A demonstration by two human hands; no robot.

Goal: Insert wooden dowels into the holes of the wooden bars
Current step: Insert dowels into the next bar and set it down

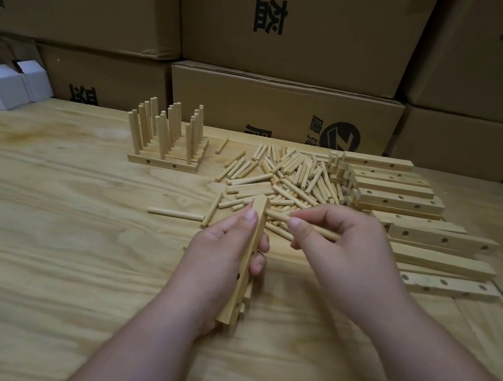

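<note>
My left hand (223, 250) grips a wooden bar (252, 245) that points away from me, with small holes showing along its right side. My right hand (341, 250) pinches a wooden dowel (278, 217) lying crosswise, and its left tip meets the bar's upper right side. Behind the hands lies a loose pile of dowels (290, 176). Several empty bars with holes (402, 200) are stacked at the right. At the back left stands a group of bars with upright dowels in them (167, 137).
The work lies on a pale plywood table (47, 227). One stray dowel (175, 213) lies left of the hands. Large cardboard boxes (283, 108) wall off the back. Small white boxes (4, 87) sit at the far left edge.
</note>
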